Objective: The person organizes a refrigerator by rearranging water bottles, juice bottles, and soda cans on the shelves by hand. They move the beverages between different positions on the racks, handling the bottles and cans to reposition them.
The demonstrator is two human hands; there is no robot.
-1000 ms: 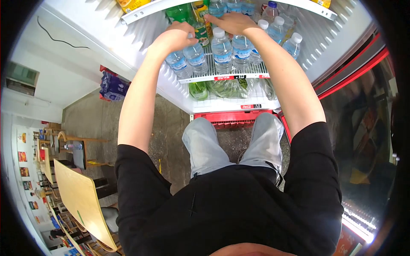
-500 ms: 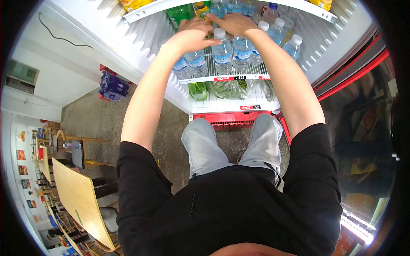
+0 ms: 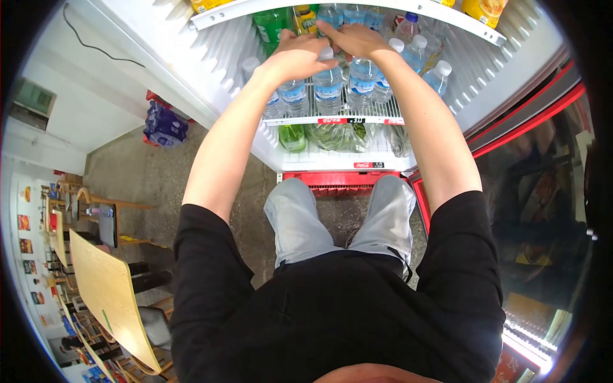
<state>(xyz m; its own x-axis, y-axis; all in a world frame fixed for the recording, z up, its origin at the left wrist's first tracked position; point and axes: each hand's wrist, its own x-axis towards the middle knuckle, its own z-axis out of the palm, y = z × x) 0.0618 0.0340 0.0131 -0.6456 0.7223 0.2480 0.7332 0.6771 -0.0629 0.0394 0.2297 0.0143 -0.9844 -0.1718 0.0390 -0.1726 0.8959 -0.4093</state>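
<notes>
My left hand [image 3: 299, 59] reaches over the front bottles on the upper fridge shelf. Its fingers are spread, and the thumb lies across the neck of a clear water bottle [image 3: 327, 88] with a blue label. To its right, my right hand [image 3: 359, 42] is above more water bottles, one digit stretched toward the left and the other fingers bent downward, partly hidden. Another water bottle [image 3: 361, 86] stands just below it. Beyond the hands are a green bottle [image 3: 271, 27] and a yellow-labelled bottle [image 3: 306, 19]. I cannot make out anything held in either hand.
A white shelf edge [image 3: 268, 14] crosses above my hands. Bagged greens [image 3: 338, 137] and a green bottle [image 3: 292, 137] lie on the lower shelf. The open glass door [image 3: 536, 210] stands at right. A wooden table [image 3: 108, 287] and a purple-wrapped pack [image 3: 166, 124] are at left.
The view has shifted slightly. My left hand has moved a little right and nearer, its thumb further across the bottle's neck. That bottle stands slightly further left of its neighbour.
</notes>
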